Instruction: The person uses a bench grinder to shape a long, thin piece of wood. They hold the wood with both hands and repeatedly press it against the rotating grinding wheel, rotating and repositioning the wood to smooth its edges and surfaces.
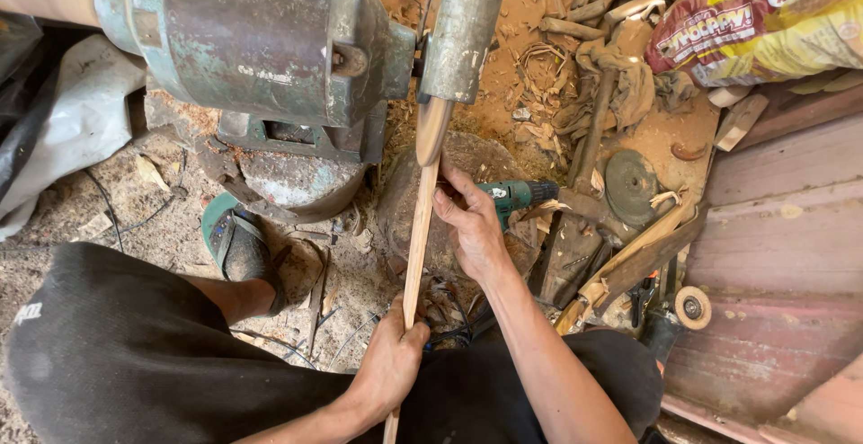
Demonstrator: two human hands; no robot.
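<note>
A long thin wooden stick [418, 228] runs from the bottom middle up to a bench grinder [261, 39], and its rounded top end sits against the spinning wheel under the metal guard [460, 31]. My left hand [391, 363] grips the stick's lower part. My right hand [472, 224] holds the stick higher up, fingers pressed to its right side, a short way below the wheel. My knees in dark trousers [135, 345] fill the bottom of the view.
A green power drill [517, 195] lies just right of my right hand. Wood shavings, sticks and rags [593, 57] cover the ground behind. A round metal disc [632, 183], a hammer-like tool [629, 264], a printed sack [764, 17] and reddish boards [782, 255] are at right. My sandalled foot [235, 246] rests left.
</note>
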